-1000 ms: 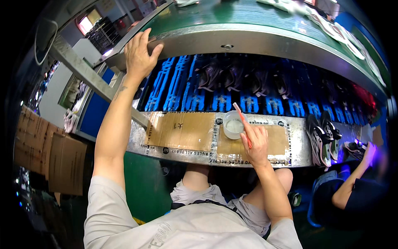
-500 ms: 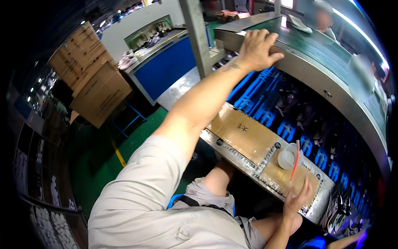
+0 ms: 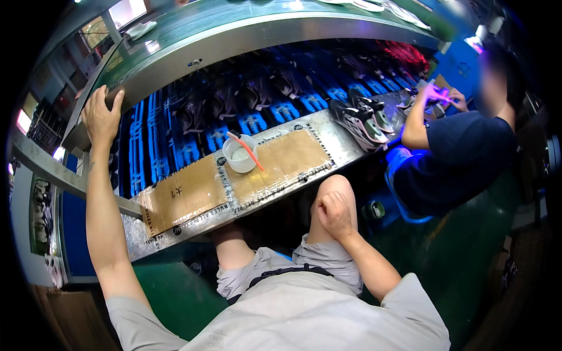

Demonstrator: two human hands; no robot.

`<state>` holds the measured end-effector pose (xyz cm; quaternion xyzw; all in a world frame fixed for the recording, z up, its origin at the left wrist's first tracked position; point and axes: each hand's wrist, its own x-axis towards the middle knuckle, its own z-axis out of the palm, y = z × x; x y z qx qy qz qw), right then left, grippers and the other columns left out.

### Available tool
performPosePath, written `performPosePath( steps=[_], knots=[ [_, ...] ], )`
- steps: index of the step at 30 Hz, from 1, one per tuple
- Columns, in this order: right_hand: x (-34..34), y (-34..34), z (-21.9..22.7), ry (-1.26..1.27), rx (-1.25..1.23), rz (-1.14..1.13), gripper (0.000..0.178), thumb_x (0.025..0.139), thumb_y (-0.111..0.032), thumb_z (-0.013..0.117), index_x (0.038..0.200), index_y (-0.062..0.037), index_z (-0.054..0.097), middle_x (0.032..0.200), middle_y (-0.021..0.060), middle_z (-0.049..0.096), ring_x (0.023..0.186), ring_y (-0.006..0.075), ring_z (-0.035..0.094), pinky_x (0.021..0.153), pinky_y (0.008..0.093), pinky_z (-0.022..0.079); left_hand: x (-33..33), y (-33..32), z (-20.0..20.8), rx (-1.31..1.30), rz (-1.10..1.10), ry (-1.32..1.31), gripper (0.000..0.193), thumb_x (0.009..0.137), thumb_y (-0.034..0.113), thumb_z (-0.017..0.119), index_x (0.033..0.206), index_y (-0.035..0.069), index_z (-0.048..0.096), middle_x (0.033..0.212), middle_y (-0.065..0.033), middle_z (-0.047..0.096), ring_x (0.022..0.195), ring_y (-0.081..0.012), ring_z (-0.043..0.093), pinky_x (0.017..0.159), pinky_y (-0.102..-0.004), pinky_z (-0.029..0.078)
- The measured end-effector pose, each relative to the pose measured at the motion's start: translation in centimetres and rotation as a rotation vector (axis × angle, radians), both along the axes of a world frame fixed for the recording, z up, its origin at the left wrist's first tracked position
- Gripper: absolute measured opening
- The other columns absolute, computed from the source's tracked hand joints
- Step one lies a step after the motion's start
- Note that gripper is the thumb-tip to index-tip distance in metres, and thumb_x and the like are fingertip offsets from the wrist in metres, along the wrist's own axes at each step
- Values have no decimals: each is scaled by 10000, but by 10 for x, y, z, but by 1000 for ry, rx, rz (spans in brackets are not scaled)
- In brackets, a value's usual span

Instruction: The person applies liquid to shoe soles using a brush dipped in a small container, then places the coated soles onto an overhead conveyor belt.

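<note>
My left hand (image 3: 102, 115) rests, fingers stretched, against the end of the metal conveyor frame (image 3: 153, 73) at the far left. It holds nothing. My right hand (image 3: 335, 213) lies on my right knee with its fingers curled in, and nothing shows in them. On the bench in front of me, a translucent plastic cup (image 3: 233, 164) stands on a flattened cardboard sheet (image 3: 287, 153). A thin orange-red stick (image 3: 250, 153), perhaps a brush handle, leans across the cup's rim. Neither hand touches the cup or the stick.
Behind the bench, shoes (image 3: 257, 93) sit among blue-lit racks (image 3: 252, 121) under the green conveyor belt (image 3: 234, 13). More shoes (image 3: 358, 126) stand at the bench's right end. A co-worker (image 3: 462, 152) sits there, hands busy under violet light. A metal post (image 3: 58, 169) crosses at left.
The view has swung right, bringing the co-worker into fuller sight. My right hand has gone from beside the cardboard to my knee, its fingers curling. My left hand stays at the conveyor frame.
</note>
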<state>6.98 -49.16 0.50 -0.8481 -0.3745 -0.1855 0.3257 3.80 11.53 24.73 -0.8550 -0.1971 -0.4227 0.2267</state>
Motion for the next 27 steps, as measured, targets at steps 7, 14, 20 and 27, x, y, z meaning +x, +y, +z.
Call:
performPosePath(
  steps=[7,14,20,27],
  knots=[
    [-9,3,23,-19,-72,43,181,742,0,671,856,-90,563,797,93,550,802,305,576,750,406,445,0,4,-1,-28,37,27,601,996,558,585,1390,104,601,1390,-101,627,1319,-305,549,1119,-488,363],
    [1,10,8,16,-214,89,154,782,-39,671,879,-106,572,833,76,562,861,282,591,790,420,435,1,21,-8,22,30,-8,598,1011,538,572,1420,101,575,1449,-102,587,1367,-298,510,1143,-477,342],
    [5,19,3,-19,-386,98,137,789,-89,670,875,-115,566,823,65,567,838,265,600,782,407,436,0,23,-14,91,18,-40,645,1018,523,567,1508,111,487,1507,-102,538,1404,-303,478,1172,-492,313],
    [-2,39,-16,-27,-620,210,44,829,-122,636,866,-126,613,808,38,619,813,223,632,757,380,453,2,9,-8,66,6,-3,675,1015,508,575,1539,105,441,1515,-139,523,1409,-330,468,1159,-494,333]
  ],
)
